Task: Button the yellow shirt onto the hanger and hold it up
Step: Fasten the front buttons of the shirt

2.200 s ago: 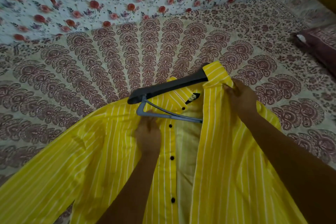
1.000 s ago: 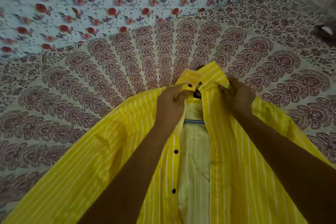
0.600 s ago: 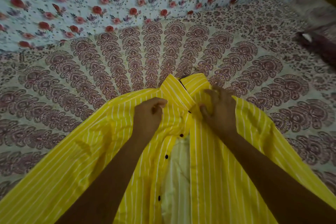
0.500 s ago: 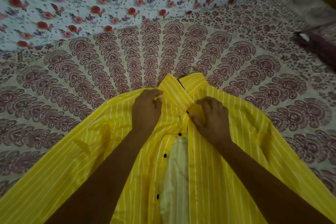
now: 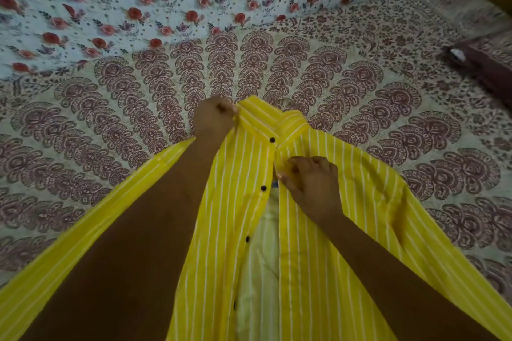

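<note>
Item: yellow cotton shirt with thin white stripes and black buttons (image 5: 318, 230), lying front-up on a maroon paisley-printed bedsheet (image 5: 110, 124), front placket mostly apart.
Left hand (image 5: 214, 119): closed in a pinch on the shirt's collar, at its left edge.
Right hand (image 5: 311, 178): fingers curled onto the buttonhole placket just below the collar, gripping the fabric edge.
Hanger: only a small blue-grey sliver (image 5: 274, 185) visible inside the opening, beside the right hand.

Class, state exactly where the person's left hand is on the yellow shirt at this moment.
In the head view, the left hand grips the yellow shirt beside the collar, up and left of the right hand on the placket.
</note>
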Demonstrator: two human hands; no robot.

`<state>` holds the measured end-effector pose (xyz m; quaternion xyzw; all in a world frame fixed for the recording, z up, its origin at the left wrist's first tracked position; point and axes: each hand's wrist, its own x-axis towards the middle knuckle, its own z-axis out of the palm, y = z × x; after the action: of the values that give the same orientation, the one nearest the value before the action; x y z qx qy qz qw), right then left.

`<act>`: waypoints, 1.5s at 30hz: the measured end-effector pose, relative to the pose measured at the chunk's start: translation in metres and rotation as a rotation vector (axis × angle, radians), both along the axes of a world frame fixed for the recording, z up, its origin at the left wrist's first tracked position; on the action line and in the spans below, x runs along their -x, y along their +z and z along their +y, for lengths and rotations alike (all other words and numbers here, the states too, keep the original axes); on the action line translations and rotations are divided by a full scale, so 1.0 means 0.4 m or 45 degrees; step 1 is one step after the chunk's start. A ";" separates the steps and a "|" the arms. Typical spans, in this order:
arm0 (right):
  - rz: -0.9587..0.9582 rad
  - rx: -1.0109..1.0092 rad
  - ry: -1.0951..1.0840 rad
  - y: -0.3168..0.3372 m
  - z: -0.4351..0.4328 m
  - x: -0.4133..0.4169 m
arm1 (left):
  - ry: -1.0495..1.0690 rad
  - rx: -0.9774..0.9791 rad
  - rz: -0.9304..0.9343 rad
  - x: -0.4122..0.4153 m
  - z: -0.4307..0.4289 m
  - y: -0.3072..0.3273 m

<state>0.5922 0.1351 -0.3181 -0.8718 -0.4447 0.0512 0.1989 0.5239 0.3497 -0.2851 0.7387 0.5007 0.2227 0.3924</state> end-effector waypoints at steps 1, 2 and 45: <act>0.038 0.016 -0.002 -0.001 0.004 0.001 | -0.007 0.020 -0.018 0.001 -0.001 -0.006; 0.052 0.011 -0.002 -0.005 0.003 0.008 | -0.060 0.055 -0.036 0.008 -0.011 -0.014; 0.158 0.420 0.021 0.019 -0.762 0.763 | -0.769 0.248 0.650 0.777 -0.930 0.011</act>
<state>0.2872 -0.1696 -0.3106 -0.8841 -0.4243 0.1789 0.0799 0.2132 -0.0225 -0.2807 0.8436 0.3612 -0.1417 0.3712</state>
